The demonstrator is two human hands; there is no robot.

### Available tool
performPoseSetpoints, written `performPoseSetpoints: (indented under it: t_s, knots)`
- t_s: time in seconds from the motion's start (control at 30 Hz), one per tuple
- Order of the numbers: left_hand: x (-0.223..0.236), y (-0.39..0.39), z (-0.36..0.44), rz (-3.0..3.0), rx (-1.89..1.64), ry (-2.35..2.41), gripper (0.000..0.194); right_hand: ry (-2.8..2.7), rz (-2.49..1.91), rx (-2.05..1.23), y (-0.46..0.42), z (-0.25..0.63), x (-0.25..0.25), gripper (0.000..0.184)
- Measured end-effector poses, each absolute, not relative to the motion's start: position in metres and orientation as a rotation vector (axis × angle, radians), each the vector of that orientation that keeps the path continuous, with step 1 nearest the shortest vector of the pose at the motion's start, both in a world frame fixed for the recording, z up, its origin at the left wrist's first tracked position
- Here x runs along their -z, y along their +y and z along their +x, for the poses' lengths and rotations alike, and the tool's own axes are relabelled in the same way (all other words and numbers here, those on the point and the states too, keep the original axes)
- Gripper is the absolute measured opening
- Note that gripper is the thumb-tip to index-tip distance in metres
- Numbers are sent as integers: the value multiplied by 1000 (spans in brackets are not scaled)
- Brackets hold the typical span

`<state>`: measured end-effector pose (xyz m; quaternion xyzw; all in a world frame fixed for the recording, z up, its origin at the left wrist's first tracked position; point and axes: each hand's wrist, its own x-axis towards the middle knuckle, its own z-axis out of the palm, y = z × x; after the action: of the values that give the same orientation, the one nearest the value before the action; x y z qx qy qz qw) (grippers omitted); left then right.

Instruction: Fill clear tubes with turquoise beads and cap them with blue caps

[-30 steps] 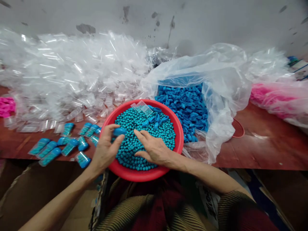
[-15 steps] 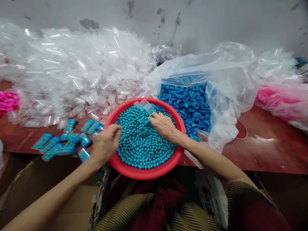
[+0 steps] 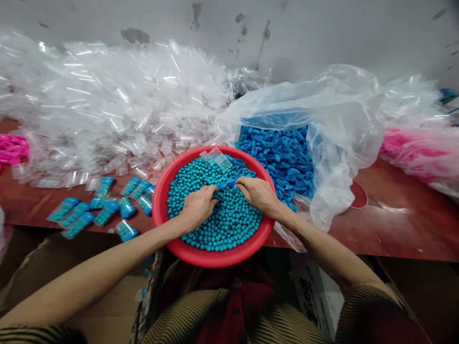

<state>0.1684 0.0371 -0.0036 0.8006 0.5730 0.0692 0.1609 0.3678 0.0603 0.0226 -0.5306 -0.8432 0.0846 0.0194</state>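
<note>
A red basin [image 3: 214, 259] is filled with small turquoise balls [image 3: 222, 234]. Over the balls my left hand [image 3: 199, 205] pinches the left end of a blue plastic piece [image 3: 226, 183], which looks like a cap. My right hand [image 3: 258, 193] has its fingertips closed at the right end of the blue plastic; whether it is one piece or two is hard to tell. Just behind the fingers, a few clear plastic containers [image 3: 221, 160] and more blue caps [image 3: 247, 172] rest on the balls.
Ball-filled containers with blue caps [image 3: 77, 224] lie left of the basin. Behind them rises a heap of clear containers [image 3: 125, 105]. A plastic-lined pile of blue caps [image 3: 283, 153] sits right of the basin, with bagged pink pieces [image 3: 412, 148] farther right on the table [image 3: 394, 224].
My left hand has moved right from the basin's left rim to the middle and met the blue plastic. The right hand has shifted slightly right and down.
</note>
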Motion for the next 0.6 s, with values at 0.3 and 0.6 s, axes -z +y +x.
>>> performPoseSetpoints:
  t_s: [0.3, 0.6]
  knots:
    - [7, 38, 166, 2225, -316, 1638, 20, -2760, -1755, -132, 83, 337, -20, 36]
    - [1, 26, 154, 1853, -626, 1506, 16, -2804, -1786, -225, 74, 346, -24, 47]
